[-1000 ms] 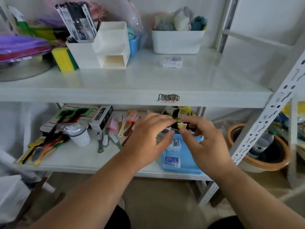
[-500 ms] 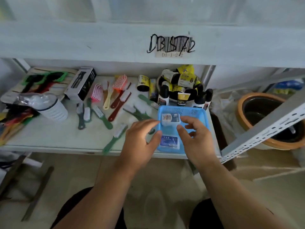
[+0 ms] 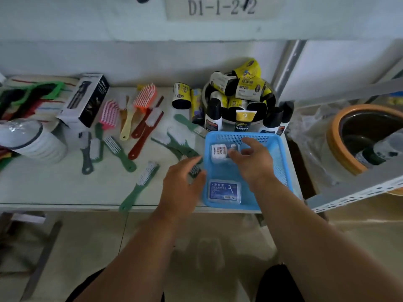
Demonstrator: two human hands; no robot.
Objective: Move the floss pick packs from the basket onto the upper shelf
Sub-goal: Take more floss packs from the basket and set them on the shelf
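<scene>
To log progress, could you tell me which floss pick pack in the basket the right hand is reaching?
The far pack, at the right hand fingertips; the near pack lies untouched.

a white label (image 3: pixel 220 7) on the front edge of the upper shelf (image 3: pixel 87 20) reads "d1-1-2", followed by a figure crossed by a black pen stroke, likely another 2. a black and white box (image 3: pixel 85 101) on the lower shelf reads "smart bottle" along its side. print on the floss pick packs (image 3: pixel 224 190) and the yellow tubes (image 3: pixel 244 118) is too small to read.
</scene>
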